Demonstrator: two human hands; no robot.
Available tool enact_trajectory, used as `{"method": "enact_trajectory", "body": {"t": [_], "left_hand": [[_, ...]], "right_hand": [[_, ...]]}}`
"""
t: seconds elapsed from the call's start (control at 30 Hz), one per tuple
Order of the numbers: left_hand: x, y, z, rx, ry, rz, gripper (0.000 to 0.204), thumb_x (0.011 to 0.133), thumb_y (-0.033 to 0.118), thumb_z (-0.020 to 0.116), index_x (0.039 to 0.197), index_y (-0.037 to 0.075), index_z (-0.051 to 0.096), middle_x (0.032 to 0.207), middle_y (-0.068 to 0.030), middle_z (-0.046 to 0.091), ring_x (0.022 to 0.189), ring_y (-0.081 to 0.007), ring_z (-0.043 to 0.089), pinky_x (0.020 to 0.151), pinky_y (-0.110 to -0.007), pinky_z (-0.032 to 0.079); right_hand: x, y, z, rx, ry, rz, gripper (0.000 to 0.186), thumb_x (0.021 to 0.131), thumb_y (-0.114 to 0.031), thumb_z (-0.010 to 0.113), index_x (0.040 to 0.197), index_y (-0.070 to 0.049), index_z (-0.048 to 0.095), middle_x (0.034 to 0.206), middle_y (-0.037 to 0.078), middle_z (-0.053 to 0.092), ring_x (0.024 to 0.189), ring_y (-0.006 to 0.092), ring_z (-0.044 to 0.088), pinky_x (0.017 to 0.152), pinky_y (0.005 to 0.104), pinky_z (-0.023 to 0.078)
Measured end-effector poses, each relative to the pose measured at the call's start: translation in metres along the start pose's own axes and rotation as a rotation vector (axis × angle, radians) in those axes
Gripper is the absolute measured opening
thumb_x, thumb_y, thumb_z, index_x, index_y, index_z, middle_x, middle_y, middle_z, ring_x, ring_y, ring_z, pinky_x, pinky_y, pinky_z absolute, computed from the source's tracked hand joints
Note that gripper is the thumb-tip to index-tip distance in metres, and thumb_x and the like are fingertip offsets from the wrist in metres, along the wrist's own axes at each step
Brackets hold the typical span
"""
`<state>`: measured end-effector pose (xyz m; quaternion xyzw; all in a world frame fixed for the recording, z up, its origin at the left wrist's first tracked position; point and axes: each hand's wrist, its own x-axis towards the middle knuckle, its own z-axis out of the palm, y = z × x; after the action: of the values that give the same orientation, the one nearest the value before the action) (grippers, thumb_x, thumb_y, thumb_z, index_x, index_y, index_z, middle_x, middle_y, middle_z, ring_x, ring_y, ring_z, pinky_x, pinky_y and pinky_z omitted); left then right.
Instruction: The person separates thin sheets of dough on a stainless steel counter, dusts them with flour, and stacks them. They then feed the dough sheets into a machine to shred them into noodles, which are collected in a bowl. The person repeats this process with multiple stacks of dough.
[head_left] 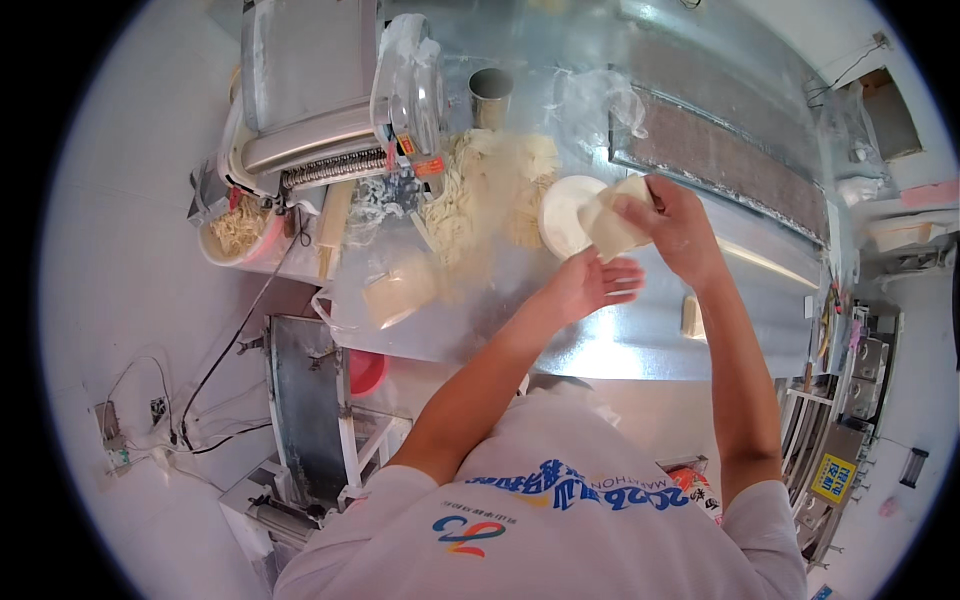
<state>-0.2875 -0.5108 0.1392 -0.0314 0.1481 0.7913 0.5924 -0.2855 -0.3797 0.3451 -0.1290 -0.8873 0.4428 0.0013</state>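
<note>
My right hand [683, 228] is closed on the upper right of a pale stack of dough sheets [620, 228], which is held tilted over a white round dish [560, 215]. The dish looks partly filled with white powder. Just below the dish, my left hand [592, 284] is open with its fingers stretched out toward the right, close under the dough sheets. It holds nothing that I can see. Left of the dish, cut noodles [462, 190] and more pale dough pieces [530, 215] lie on the floured metal table [500, 325].
A dough-rolling machine [320, 100] stands at the back left, near a bowl [272, 240] of noodles. A metal cup [491, 90], a clear plastic bag [600, 100] and a dark board [715, 145] lie farther back. Square dough stacks rest front left [400, 293] and front right [692, 317].
</note>
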Motion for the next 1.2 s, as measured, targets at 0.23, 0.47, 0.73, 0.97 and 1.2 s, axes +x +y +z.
{"method": "enact_trajectory", "body": {"t": [0.23, 0.47, 0.73, 0.97, 1.2], "left_hand": [[-0.023, 0.008, 0.070, -0.459, -0.031, 0.294, 0.087, 0.110, 0.068, 0.032, 0.160, -0.002, 0.035, 0.160, -0.0169, 0.047, 0.151, -0.0346, 0.042, 0.128, -0.056, 0.030], [-0.061, -0.010, 0.051, 0.022, 0.014, 0.419, 0.071, 0.112, 0.048, 0.053, 0.160, -0.002, 0.037, 0.157, -0.0122, 0.051, 0.144, -0.0278, 0.047, 0.121, -0.048, 0.038], [-0.091, 0.003, 0.099, 0.510, 0.312, 0.294, 0.050, 0.103, 0.014, 0.071, 0.148, -0.001, 0.055, 0.134, -0.0071, 0.067, 0.122, -0.0160, 0.063, 0.105, -0.034, 0.051], [-0.099, 0.000, 0.118, 0.840, 0.315, 0.207, 0.046, 0.102, 0.015, 0.072, 0.143, -0.001, 0.060, 0.124, -0.0062, 0.068, 0.111, -0.0138, 0.065, 0.093, -0.031, 0.056], [-0.098, 0.003, 0.132, 0.997, 0.578, 0.082, 0.055, 0.103, 0.025, 0.072, 0.146, -0.001, 0.050, 0.123, -0.0132, 0.066, 0.109, -0.0191, 0.068, 0.088, -0.033, 0.059]], "right_hand": [[-0.042, 0.039, 0.019, 0.194, 0.189, 0.212, 0.048, 0.098, -0.041, 0.076, 0.101, 0.006, 0.069, 0.086, 0.012, 0.070, 0.077, 0.0135, 0.064, 0.071, 0.0310, 0.053], [-0.084, 0.066, 0.066, 0.638, 0.278, 0.351, 0.045, 0.106, -0.038, 0.069, 0.117, 0.005, 0.065, 0.094, 0.009, 0.071, 0.081, 0.0117, 0.065, 0.071, 0.0295, 0.053], [-0.105, 0.078, 0.035, 0.538, 0.209, 0.129, 0.048, 0.110, -0.043, 0.060, 0.130, 0.001, 0.062, 0.114, 0.008, 0.069, 0.108, 0.0160, 0.064, 0.097, 0.0338, 0.051], [-0.099, 0.078, 0.024, 0.729, -0.337, 0.323, 0.061, 0.110, -0.057, 0.055, 0.130, -0.003, 0.072, 0.118, 0.008, 0.072, 0.108, 0.0158, 0.064, 0.096, 0.0314, 0.050], [-0.106, 0.082, 0.046, 0.654, -0.236, 0.319, 0.050, 0.112, -0.051, 0.054, 0.116, -0.003, 0.069, 0.104, 0.003, 0.071, 0.094, 0.0120, 0.062, 0.084, 0.0297, 0.052]]}}
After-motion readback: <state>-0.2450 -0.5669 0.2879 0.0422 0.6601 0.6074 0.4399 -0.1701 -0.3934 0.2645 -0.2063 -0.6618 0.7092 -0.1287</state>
